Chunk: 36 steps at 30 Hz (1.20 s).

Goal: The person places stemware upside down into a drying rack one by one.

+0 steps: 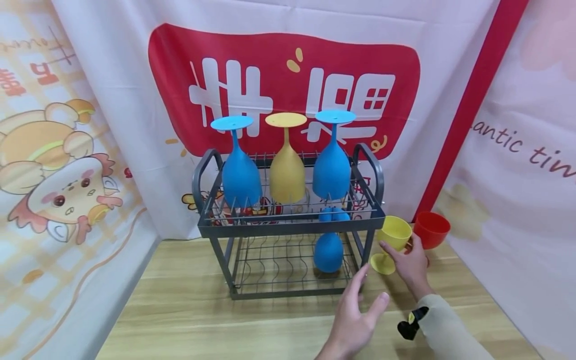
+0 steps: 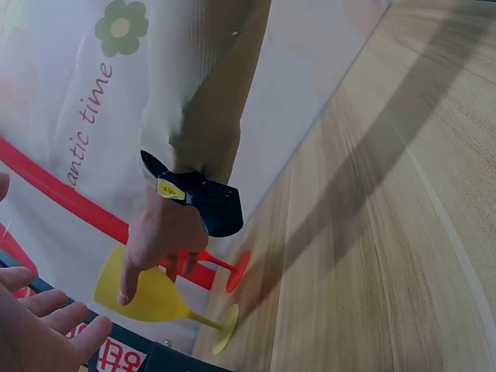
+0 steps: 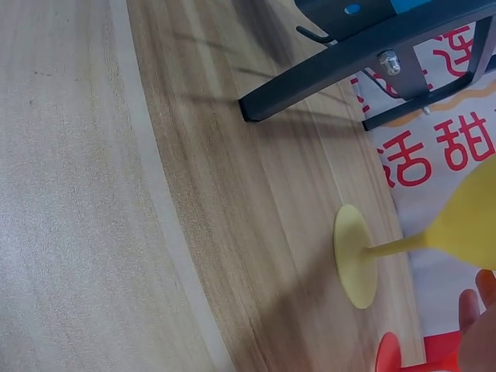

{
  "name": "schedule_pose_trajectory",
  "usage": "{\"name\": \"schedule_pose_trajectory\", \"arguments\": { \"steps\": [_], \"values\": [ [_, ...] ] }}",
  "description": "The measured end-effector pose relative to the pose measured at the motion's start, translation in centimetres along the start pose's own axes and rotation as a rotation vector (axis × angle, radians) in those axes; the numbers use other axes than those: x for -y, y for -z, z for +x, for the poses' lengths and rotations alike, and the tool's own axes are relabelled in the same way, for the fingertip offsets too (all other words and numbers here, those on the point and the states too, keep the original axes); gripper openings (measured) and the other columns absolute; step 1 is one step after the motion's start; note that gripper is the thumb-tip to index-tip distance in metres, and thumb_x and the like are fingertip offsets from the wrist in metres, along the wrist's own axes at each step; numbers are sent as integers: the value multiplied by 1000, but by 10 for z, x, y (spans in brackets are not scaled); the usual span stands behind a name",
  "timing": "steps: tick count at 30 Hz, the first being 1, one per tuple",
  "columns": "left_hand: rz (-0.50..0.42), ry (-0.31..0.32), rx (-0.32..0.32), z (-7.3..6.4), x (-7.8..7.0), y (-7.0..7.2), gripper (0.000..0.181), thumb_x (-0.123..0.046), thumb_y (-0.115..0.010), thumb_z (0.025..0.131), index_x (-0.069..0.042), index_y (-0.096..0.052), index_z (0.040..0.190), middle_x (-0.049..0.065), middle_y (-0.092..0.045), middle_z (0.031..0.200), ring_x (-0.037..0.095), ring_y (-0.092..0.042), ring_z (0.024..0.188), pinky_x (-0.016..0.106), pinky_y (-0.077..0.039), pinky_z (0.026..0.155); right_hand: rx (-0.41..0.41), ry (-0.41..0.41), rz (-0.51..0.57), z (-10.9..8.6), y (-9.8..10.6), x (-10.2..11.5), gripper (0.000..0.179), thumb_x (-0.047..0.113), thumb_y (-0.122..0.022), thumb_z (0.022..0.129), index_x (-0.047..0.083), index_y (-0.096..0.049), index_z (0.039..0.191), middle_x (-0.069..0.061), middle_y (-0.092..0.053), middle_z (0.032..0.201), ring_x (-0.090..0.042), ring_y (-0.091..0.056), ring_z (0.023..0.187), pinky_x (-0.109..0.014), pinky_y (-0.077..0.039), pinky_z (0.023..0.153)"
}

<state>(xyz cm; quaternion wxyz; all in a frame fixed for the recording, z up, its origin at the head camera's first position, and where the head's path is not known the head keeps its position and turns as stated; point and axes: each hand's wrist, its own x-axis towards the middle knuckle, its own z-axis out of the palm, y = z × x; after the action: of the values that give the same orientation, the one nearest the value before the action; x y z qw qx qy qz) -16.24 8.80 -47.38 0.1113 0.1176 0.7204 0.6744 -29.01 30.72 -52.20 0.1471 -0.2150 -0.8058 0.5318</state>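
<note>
A yellow goblet stands upright on the table, to the right of a dark two-tier rack. My right hand holds its bowl, the thumb across the front and the fingers on the right side. In the right wrist view the goblet's round foot shows, with fingertips beside the bowl. Just behind that hand is a red goblet, partly hidden. My left hand is held in front of the rack's right corner, thumb and fingers spread and nothing in them. The left wrist view shows its fingers near the yellow goblet.
On the rack's top tier three goblets stand upside down: a blue one, a yellow one and another blue one. A blue goblet sits on the lower tier at the right. Printed cloth walls surround the wooden table.
</note>
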Motion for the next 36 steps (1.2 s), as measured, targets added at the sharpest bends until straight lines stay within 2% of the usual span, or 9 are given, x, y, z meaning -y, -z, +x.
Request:
{"name": "schedule_pose_trajectory", "arguments": {
  "steps": [4,11,15,20,25,29,30,33,36],
  "values": [
    [-12,22,-7,1,-3,3,65,-54,-69,98,-53,-40,156,-12,-46,164,23,-48,147,54,-47,119,-4,19,-6,-4,0,-1,109,59,-81,87,15,-22,168,-18,-38,168,-43,-37,150,-65,-38,123],
    [46,-46,-19,2,-6,7,71,-55,-69,97,-46,-37,161,-9,-43,167,24,-44,153,53,-44,123,-31,126,6,-23,9,4,102,50,-84,89,14,-27,165,-16,-43,164,-40,-45,143,-62,-45,120],
    [107,-88,-39,2,-9,12,73,-57,-70,95,-51,-35,159,-10,-41,167,25,-44,152,56,-47,120,-51,228,-21,-38,20,10,94,39,-87,89,15,-32,162,-12,-49,159,-34,-51,138,-30,-53,111],
    [166,-150,-68,4,-14,20,76,-59,-72,93,-52,-34,159,-11,-41,168,28,-44,153,62,-49,116,-101,424,-92,-55,35,15,92,22,-93,83,14,-40,157,-11,-55,150,-22,-53,127,-2,-39,93],
    [214,-188,-64,4,-19,28,79,-61,-72,93,-49,-32,161,-10,-39,169,29,-41,155,67,-47,116,-150,678,-128,-66,50,18,98,3,-100,66,8,-51,151,-13,-59,141,2,-47,118,-2,-36,97],
    [249,-228,-50,3,-20,33,81,-60,-73,93,-47,-31,162,-11,-37,170,28,-41,156,68,-45,117,-156,853,-158,-74,61,22,101,-2,-102,54,0,-56,145,-19,-60,137,5,-43,121,-3,-34,101],
    [259,-237,-48,2,-21,35,82,-59,-73,93,-46,-31,162,-11,-37,170,28,-41,156,68,-45,117,-150,884,-175,-77,63,23,101,0,-102,54,-1,-57,144,-20,-60,137,3,-42,123,-3,-33,103],
    [285,-256,-39,0,-24,38,84,-60,-73,93,-47,-30,163,-14,-35,171,26,-41,155,68,-45,117,-156,995,-202,-84,66,26,91,37,-100,71,-4,-59,141,-24,-61,136,-5,-44,126,-5,-32,109],
    [314,-296,-30,-2,-25,42,85,-60,-74,93,-46,-29,163,-14,-34,171,25,-42,155,68,-46,117,-177,1108,-230,-92,65,31,90,68,-74,88,-6,-62,138,-26,-62,132,-15,-49,124,-9,-30,112]
  ]
}}
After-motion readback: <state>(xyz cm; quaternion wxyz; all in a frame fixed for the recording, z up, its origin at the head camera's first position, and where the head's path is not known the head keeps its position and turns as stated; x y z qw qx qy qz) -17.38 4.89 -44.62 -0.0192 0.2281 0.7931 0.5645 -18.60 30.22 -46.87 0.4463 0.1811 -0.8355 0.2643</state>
